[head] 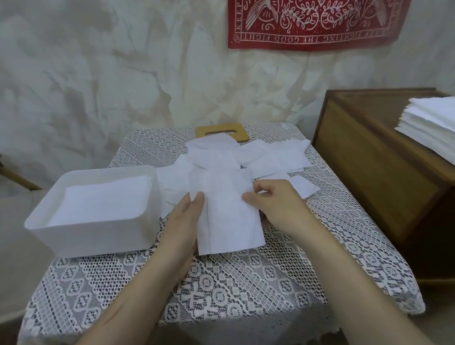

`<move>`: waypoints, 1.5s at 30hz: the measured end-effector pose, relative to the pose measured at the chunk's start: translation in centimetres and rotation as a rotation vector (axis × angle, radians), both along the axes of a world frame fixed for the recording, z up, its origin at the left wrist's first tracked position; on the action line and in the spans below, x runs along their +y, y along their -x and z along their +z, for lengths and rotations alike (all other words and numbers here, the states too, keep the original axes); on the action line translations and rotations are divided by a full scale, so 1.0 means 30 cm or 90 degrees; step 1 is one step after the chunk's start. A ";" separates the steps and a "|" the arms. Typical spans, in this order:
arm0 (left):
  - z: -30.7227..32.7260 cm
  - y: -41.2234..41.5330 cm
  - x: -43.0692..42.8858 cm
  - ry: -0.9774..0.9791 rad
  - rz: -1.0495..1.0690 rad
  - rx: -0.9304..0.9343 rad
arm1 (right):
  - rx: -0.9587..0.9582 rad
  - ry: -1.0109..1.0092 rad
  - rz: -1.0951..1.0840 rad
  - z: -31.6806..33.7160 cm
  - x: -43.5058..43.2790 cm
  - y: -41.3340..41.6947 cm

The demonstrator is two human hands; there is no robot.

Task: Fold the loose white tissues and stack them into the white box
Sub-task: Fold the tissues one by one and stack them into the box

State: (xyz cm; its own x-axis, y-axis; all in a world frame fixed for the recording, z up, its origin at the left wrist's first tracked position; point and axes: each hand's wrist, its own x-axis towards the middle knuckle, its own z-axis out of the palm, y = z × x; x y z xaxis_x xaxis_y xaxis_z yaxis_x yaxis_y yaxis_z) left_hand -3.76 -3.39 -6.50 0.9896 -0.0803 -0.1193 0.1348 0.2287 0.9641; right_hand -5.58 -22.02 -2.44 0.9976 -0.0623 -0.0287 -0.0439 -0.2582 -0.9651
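Currently both grips closed on one tissue [228, 215]: left hand [185, 218] pinches its left edge, right hand [275, 205] its right edge, holding it flat over the lace-covered bench [228, 280] just right of the white box [90, 235], likely to square the fold before stacking.

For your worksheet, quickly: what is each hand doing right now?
Left hand: holds the left edge of the tissue.
Right hand: pinches its right edge.

A red banner [317, 9] hangs on the wall [79, 75] behind a wooden cabinet [368, 167] and lace tablecloth [229, 285].
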 end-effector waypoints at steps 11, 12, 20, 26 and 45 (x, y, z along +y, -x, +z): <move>0.010 0.014 0.001 0.009 -0.015 -0.014 | 0.009 -0.145 0.021 -0.015 0.041 -0.012; 0.009 0.014 0.002 0.009 -0.015 -0.015 | 0.008 -0.135 0.022 -0.020 0.046 -0.016; -0.003 0.017 0.023 0.008 -0.033 -0.017 | -0.001 -0.075 0.030 -0.027 0.068 -0.022; -0.007 0.018 0.014 -0.026 -0.020 -0.028 | -0.003 -0.059 0.016 -0.038 0.058 -0.015; -0.009 0.006 0.009 -0.030 -0.034 -0.016 | 0.023 0.046 -0.102 -0.067 -0.067 -0.038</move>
